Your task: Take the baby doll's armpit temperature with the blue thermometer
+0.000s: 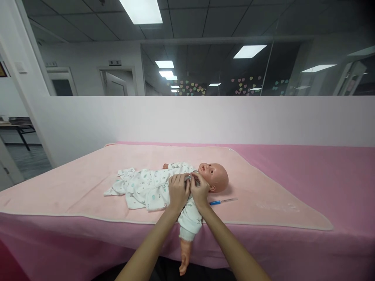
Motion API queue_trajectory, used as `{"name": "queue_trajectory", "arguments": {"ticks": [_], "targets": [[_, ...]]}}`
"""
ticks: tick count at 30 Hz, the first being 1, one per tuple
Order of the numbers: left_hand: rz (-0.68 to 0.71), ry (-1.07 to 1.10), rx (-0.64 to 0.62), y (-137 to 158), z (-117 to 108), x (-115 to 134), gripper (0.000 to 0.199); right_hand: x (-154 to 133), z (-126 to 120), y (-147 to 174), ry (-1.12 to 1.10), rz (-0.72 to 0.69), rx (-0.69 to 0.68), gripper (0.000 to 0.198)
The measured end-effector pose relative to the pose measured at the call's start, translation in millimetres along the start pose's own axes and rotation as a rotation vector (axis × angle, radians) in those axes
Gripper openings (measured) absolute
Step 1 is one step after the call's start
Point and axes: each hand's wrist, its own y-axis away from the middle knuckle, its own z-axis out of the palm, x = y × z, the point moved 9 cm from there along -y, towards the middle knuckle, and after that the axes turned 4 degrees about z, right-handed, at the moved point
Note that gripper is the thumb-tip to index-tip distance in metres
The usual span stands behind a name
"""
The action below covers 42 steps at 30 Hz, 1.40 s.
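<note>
A baby doll (216,177) lies on its back, head to the right, dressed in a white printed baby outfit (158,189). My left hand (178,190) rests on the doll's chest, its fingers bent and pinching at the outfit's neckline. Close against it, my right hand (199,191) pinches the same spot just below the doll's chin. Both sets of fingertips nearly meet there, and the small bit of fastening between them is mostly hidden. One doll arm (185,253) in its sleeve hangs toward me over the table's front edge, between my forearms.
A slim thermometer-like stick (223,201) with a blue end lies right of my right hand. Under the doll spreads a peach blanket (263,210) over a pink tablecloth (336,187). A white low wall (205,121) with glass above stands behind the table.
</note>
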Motion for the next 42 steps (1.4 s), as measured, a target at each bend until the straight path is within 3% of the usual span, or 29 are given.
{"name": "queue_trajectory", "arguments": {"ticks": [11,17,23,31,38,42], "targets": [[-0.055,0.021,0.078,1,-7,-8,0.012,-8,-1,1,0.077,-0.081,0.015,0.024],[-0.289,0.033,0.251,13,-37,-41,0.018,-15,-5,2,0.063,-0.118,0.041,0.021],[-0.278,0.036,0.129,16,-33,-41,0.023,-14,-8,3,0.031,-0.100,0.048,0.021],[-0.272,0.060,0.103,15,-30,-37,0.015,-9,-5,3,0.015,-0.082,0.021,0.023],[-0.280,0.120,0.060,15,-25,-40,0.022,-18,6,4,0.083,-0.125,-0.133,0.023],[-0.284,0.117,0.086,15,-26,-41,0.025,-20,9,4,0.111,-0.140,-0.154,0.018]]}}
